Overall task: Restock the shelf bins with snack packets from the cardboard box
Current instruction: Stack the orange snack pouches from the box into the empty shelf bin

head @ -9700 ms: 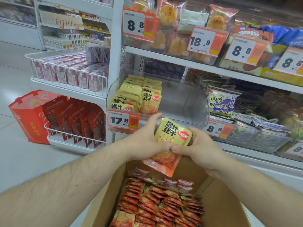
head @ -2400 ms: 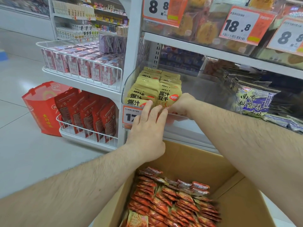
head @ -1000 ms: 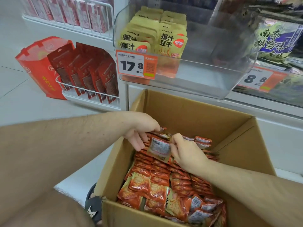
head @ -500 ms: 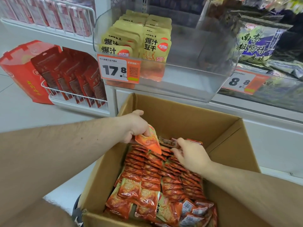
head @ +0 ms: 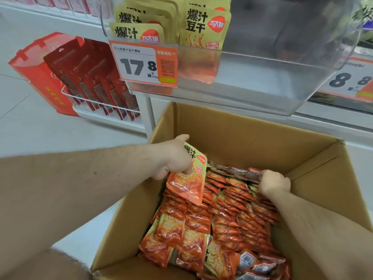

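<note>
Over the open box (head: pixel 252 136), we have our left hand (head: pixel 175 156) near its far left corner with the grip closed on one packet (head: pixel 189 178): the thumb lies across the yellow top part of it and the fingers curl behind, so it hangs tilted, orange end down, just above the packets (head: pixel 226 215) packed in rows inside. Our right hand (head: pixel 273 181) is further right, at the far end of those rows, its fingers curled down into the top edges of the standing packets there; we cannot tell how many it has hold of. The box is mostly full, with orange and yellow packets lying flatter at its near end and a few turned to show white label backs at the near right. Above and just behind the box juts the clear bin (head: pixel 262 81), holding the same yellow packets stacked upright in its left part, while its right part shows only bare plastic. An orange and white price tag (head: pixel 143 65) reading 17.8 hangs on the bin's front left edge. Another tag (head: pixel 351 81) reading 8.8 sits to the right. To the left, a white wire rack (head: pixel 105 110) holds dark red pouches (head: pixel 90 77), with a red bag (head: pixel 40 73) on the floor beside it.
</note>
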Demonstrator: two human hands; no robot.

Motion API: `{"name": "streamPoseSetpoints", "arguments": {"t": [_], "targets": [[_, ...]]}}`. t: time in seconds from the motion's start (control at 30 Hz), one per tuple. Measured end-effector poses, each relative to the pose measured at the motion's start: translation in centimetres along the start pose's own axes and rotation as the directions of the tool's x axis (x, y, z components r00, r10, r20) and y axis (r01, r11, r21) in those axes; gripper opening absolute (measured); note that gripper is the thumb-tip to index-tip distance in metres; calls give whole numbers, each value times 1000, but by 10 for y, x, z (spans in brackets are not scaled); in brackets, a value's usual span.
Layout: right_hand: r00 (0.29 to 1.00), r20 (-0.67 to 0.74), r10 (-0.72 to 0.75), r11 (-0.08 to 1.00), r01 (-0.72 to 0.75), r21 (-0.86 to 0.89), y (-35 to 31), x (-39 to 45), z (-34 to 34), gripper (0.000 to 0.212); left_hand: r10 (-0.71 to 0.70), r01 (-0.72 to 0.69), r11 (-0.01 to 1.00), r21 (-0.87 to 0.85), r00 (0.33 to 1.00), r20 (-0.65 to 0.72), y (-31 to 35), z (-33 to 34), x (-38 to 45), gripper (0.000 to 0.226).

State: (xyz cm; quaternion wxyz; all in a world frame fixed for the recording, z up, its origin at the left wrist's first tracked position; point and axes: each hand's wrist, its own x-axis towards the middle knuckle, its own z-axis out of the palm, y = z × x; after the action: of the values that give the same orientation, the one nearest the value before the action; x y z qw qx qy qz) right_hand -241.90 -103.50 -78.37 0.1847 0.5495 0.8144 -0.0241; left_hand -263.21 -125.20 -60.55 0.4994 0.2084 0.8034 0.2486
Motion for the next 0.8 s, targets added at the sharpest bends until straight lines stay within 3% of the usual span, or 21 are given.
{"name": "streamPoseSetpoints", "arguments": {"t": [0.1,0.2,0.3,0.37,0.47,0.53,0.6,0.63,0.7,0.77,0.8], "targets": [[990,-86,-115,992,119,33,-3,-12,-7,21,2,-2,1000,7,1000,13,-1,-1,0,102],[982,-109,-151,933,178,312,-6,-39,-28,12,21,-16,996,-85,998,56,3,-2,-6,91],[971,-213,-106,773,216,596,-12,-89,-63,4,56,-26,969,-245,992,116,9,-3,-16,79],[925,-364,-107,648,342,680,-16,-128,-85,2,74,-30,949,-314,989,130,10,-7,-26,75],[797,-555,-237,517,587,623,-25,-180,-114,17,116,-58,917,-396,986,124,12,-11,-44,71],[649,-689,-323,480,740,472,-33,-204,-127,31,166,-105,855,-508,983,75,14,-13,-53,63],[479,-781,-400,459,842,282,-37,-219,-137,19,192,-125,778,-615,980,44,21,-15,-67,42],[430,-790,-438,452,864,220,-39,-223,-142,17,209,-109,751,-651,975,77,25,-15,-79,32],[391,-778,-492,456,877,153,-40,-230,-152,19,252,-93,748,-657,956,151,29,-12,-95,37],[377,-774,-509,483,869,106,-40,-236,-164,18,327,-209,739,-641,943,69,31,-9,-100,38],[372,-776,-510,496,864,88,-40,-240,-169,17,355,-277,733,-621,935,3,31,-8,-102,51]]}}
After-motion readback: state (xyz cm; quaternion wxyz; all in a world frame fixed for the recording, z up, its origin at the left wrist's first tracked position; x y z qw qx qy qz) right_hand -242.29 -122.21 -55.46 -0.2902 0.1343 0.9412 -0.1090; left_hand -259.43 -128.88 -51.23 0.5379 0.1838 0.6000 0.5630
